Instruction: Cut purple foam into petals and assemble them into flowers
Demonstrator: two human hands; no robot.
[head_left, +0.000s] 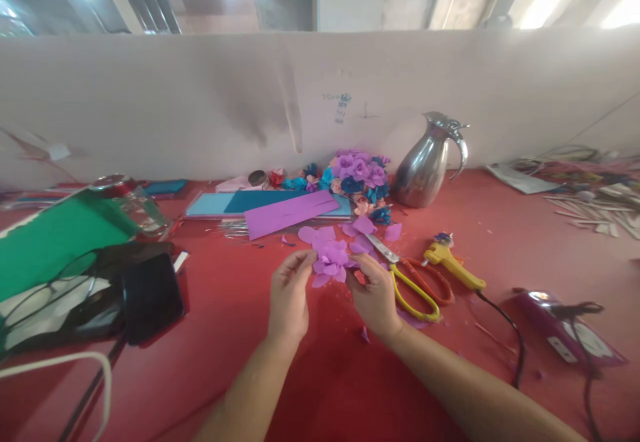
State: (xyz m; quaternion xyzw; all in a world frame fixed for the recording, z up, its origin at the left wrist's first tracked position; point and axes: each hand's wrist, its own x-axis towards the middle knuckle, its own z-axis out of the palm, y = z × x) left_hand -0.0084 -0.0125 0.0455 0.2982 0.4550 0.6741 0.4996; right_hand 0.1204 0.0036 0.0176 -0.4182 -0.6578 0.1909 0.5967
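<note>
Between my two hands is a purple paper flower with several layered petals. My left hand pinches its left edge between thumb and fingers. On the opposite side, my right hand has its fingers closed at the flower's right edge. Loose purple paper petals lie just beyond the flower. Scissors with one yellow and one orange handle loop rest right beside my right hand, blades pointing away from me. A strip of purple paper lies behind the flower on top of blue sheets.
Farther right are a yellow glue gun with a black cord, a purple power strip and a metal jug. Finished paper flowers are heaped by the wall. A phone, green paper and a glass jar lie left.
</note>
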